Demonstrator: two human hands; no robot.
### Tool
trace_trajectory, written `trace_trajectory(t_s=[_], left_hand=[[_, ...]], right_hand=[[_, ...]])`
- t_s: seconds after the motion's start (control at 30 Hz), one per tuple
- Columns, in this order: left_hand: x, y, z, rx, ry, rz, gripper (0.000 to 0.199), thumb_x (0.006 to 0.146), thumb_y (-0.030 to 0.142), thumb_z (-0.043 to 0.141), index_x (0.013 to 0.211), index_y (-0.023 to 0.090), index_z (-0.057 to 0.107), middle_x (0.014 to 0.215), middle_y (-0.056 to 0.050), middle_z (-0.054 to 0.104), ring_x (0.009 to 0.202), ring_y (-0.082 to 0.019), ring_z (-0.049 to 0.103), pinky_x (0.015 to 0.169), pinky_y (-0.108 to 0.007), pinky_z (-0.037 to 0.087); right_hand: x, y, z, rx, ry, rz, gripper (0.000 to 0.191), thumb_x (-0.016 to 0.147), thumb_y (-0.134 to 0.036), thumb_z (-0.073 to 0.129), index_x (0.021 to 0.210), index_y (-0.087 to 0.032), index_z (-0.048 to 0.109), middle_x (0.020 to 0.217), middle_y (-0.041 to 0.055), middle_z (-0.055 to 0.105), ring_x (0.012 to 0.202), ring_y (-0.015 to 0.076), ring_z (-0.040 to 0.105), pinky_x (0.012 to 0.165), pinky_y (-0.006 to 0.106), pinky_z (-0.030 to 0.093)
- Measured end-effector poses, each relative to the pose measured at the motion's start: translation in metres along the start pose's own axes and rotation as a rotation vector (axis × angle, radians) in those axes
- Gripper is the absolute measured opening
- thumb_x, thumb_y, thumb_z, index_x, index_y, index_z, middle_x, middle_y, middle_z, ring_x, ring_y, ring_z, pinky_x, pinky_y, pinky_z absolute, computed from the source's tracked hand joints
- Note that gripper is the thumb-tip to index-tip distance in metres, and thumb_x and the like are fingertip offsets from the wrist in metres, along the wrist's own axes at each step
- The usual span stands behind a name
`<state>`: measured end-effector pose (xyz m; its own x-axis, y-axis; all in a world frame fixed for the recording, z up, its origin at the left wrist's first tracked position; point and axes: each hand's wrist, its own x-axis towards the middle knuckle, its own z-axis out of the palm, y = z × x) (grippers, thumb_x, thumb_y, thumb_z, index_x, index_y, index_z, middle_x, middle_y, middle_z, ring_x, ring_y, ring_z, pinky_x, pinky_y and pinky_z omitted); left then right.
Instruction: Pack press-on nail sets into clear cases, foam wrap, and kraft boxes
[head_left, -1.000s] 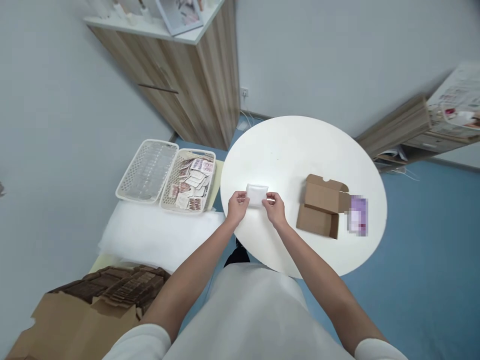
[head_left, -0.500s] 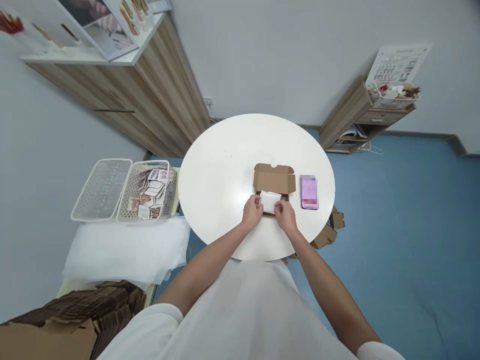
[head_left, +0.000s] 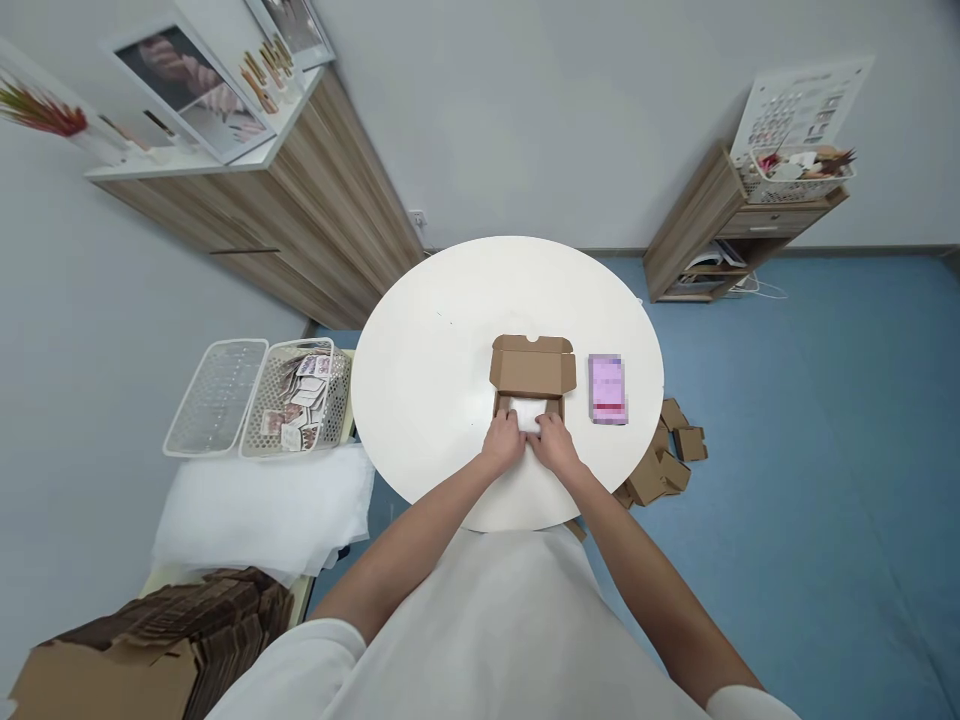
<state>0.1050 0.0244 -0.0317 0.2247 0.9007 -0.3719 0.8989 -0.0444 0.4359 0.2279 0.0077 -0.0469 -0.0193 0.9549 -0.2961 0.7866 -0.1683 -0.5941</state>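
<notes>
A small brown cardboard box sits on the white round table, its lid raised at the far side. Inside its tray lies a white wrapped packet, probably foam sheet around something I cannot see. My left hand is closed at the near left of the packet, fingers curled onto it. My right hand is closed at the near right, its fingertips also on the packet. Both hands come close together over the box's front edge and hide much of it. To the right lies a pink-purple phone-shaped item, blurred by pixels.
The round table carries the box. At left are a white basket of printed cards, a stack of white foam sheets and flat brown cartons. Small folded boxes lie on the floor at right. Cabinets stand behind.
Both hands have come nearer to me and closer together, and the white packet now sits lower inside the box. The camera view has shifted a little.
</notes>
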Motion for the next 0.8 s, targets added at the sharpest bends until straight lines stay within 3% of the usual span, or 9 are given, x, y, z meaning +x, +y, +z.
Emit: trace_trajectory(t_s=[0.2,0.37,0.47,0.57,0.7,0.8], left_hand=[[0.0,-0.013,-0.015,-0.201,0.209,0.072,0.038,0.079,0.027,0.045,0.115,0.015,0.044,0.115,-0.013,0.046,0.109,-0.024,0.045,0.092,-0.036,0.037],[0.02,-0.032,-0.04,-0.56,0.253,-0.188,0.056,0.079,0.045,0.045,0.125,0.016,0.035,0.127,-0.015,0.04,0.107,-0.023,0.047,0.087,-0.036,0.04],[0.035,-0.036,-0.052,-0.824,0.162,-0.319,0.061,0.079,0.059,0.037,0.125,0.019,0.036,0.132,-0.013,0.038,0.112,-0.023,0.045,0.084,-0.033,0.041],[0.044,-0.032,-0.057,-0.995,0.049,-0.351,0.063,0.079,0.065,0.023,0.12,0.021,0.043,0.131,-0.01,0.042,0.114,-0.023,0.044,0.081,-0.032,0.043],[0.041,-0.029,-0.054,-1.018,0.021,-0.287,0.064,0.081,0.064,0.016,0.115,0.022,0.049,0.125,-0.008,0.05,0.112,-0.022,0.046,0.084,-0.032,0.042],[0.032,-0.041,-0.053,-0.984,0.067,-0.25,0.066,0.082,0.063,0.011,0.119,0.022,0.047,0.128,-0.006,0.047,0.112,-0.021,0.046,0.085,-0.032,0.042]], right_hand=[[0.002,0.014,-0.026,0.206,0.199,-0.101,0.026,0.077,-0.027,0.046,0.1,-0.019,0.054,0.102,0.0086,0.054,0.09,0.02,0.052,0.078,0.034,0.042],[0.029,0.038,-0.051,0.552,0.378,0.205,0.048,0.071,-0.048,0.052,0.11,-0.02,0.049,0.112,0.009,0.053,0.09,0.0199,0.051,0.077,0.033,0.042],[0.05,0.048,-0.058,0.885,0.243,0.388,0.052,0.071,-0.06,0.045,0.105,-0.022,0.052,0.111,0.0073,0.055,0.09,0.018,0.053,0.072,0.029,0.043],[0.062,0.047,-0.059,1.136,0.075,0.439,0.057,0.071,-0.068,0.036,0.101,-0.023,0.055,0.102,0.0055,0.059,0.08,0.0157,0.055,0.063,0.025,0.044],[0.057,0.031,-0.052,1.136,-0.011,0.336,0.061,0.073,-0.069,0.029,0.103,-0.023,0.057,0.1,0.0046,0.06,0.079,0.0156,0.055,0.065,0.024,0.044],[0.047,0.015,-0.042,1.028,-0.05,0.209,0.064,0.077,-0.067,0.02,0.11,-0.024,0.055,0.104,0.0039,0.059,0.084,0.0164,0.055,0.072,0.026,0.044]])
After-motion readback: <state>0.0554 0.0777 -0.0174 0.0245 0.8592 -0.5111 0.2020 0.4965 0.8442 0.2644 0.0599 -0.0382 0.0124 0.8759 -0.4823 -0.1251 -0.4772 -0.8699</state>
